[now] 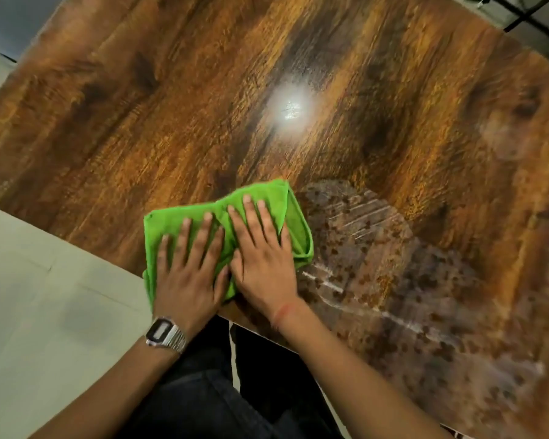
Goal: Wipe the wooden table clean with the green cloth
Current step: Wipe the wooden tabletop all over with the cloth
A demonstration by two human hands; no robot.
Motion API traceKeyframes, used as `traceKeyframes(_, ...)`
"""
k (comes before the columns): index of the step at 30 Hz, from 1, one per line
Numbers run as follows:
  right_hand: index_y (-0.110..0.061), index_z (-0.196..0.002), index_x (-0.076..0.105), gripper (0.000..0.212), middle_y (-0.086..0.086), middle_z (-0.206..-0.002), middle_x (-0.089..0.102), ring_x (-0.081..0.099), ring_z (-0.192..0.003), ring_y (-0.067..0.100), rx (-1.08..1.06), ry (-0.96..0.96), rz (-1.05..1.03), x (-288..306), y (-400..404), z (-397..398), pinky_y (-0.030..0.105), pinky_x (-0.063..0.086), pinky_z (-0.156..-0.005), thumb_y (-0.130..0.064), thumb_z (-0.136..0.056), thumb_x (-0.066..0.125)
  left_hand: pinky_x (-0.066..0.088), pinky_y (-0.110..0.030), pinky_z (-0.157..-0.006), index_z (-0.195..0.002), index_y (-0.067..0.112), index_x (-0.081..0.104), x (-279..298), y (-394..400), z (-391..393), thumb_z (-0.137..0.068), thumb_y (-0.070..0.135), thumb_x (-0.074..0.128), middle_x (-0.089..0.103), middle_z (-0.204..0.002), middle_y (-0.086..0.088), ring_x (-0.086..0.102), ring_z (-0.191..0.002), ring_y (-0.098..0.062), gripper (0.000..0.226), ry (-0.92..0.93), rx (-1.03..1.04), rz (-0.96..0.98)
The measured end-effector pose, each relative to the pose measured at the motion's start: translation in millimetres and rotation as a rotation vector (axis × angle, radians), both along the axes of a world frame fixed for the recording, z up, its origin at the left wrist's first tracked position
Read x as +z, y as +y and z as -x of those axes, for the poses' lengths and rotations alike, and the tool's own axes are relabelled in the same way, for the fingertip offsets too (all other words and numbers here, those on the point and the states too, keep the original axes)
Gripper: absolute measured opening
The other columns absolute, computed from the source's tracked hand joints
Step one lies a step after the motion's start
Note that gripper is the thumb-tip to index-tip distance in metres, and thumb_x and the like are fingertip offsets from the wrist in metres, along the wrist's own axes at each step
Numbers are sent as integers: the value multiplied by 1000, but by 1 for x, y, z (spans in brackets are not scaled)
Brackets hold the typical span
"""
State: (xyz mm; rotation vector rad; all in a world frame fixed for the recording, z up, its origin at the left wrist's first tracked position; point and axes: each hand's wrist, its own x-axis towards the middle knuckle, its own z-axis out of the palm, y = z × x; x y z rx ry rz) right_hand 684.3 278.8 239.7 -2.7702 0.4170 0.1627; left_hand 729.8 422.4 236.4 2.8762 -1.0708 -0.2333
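A bright green cloth [276, 198] lies bunched on the wooden table [171, 128], close to its near edge. My left hand [189, 270], with a metal watch on the wrist, presses flat on the cloth's left part, fingers spread. My right hand [260, 251] presses flat on the cloth's right part, right beside the left hand. To the right of the cloth a greyish wet smear [377, 248] with streaks and dark spots spreads over the wood toward the near right corner.
A bright light reflection [290, 109] glares on the table's middle. Pale floor tiles [45, 296] lie to the left of the table. My dark trousers [210, 391] show below the table edge. Black metal legs [526, 17] stand beyond the far right corner.
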Motion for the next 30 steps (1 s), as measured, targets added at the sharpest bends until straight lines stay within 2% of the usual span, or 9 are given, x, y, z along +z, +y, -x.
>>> traceKeyframes(5,-24,-155,14,72,-2,-164,4,4,-151,16,-30,31,-51,2,45,63,45,22,-115,-34,-89,40,19,-57,-115,-145,14,37,0,43,47,-99,48,20,24,-159,-8,18,-147,-33,59,50,-110,-28)
traceKeyframes(10,-23,-155,16,71,-3,-164,6,5,-151,14,-31,32,-70,3,39,64,43,22,-114,-35,-89,39,22,-57,-114,-142,12,40,6,29,45,-100,44,17,26,-157,-10,20,-146,-34,58,94,-82,-54)
traceKeyframes(15,-25,-154,18,70,-3,-163,12,8,-151,14,-96,-8,-29,0,-19,38,45,26,-114,-35,-88,38,20,-54,-116,-146,13,39,10,-33,13,-96,45,26,24,-159,-7,21,-146,-34,60,100,-114,-33)
traceKeyframes(19,-24,-155,18,68,-2,-163,13,7,-151,14,-210,10,5,1,-101,-1,47,17,-117,-36,-88,28,16,-50,-118,-150,18,32,8,-123,-36,-97,47,22,23,-160,-5,21,-147,-33,61,76,-208,0)
traceKeyframes(21,-24,-155,16,66,-3,-164,10,5,-151,14,-270,34,47,1,-143,-17,47,15,-118,-35,-91,29,9,-48,-119,-152,20,26,6,-169,-58,-97,49,17,18,-161,-3,15,-148,-31,63,81,-242,2)
traceKeyframes(24,-24,-155,16,64,-3,-164,9,4,-151,13,-349,32,37,2,-182,-33,48,13,-118,-29,-93,34,7,-48,-120,-152,23,23,2,-214,-77,-97,49,18,15,-162,-2,11,-149,-29,61,82,-260,-2)
traceKeyframes(27,-23,-155,16,65,-1,-164,9,5,-151,14,-365,18,37,1,-178,-28,46,13,-118,-29,-92,32,9,-49,-120,-153,22,22,-2,-215,-72,-98,49,19,15,-162,-1,11,-149,-29,61,64,-268,6)
traceKeyframes(30,-21,-155,15,66,0,-164,8,5,-151,16,-365,38,75,3,-142,8,43,15,-117,-33,-91,27,13,-48,-119,-152,22,27,-3,-180,-45,-99,48,22,20,-161,-2,17,-148,-29,59,44,-330,50)
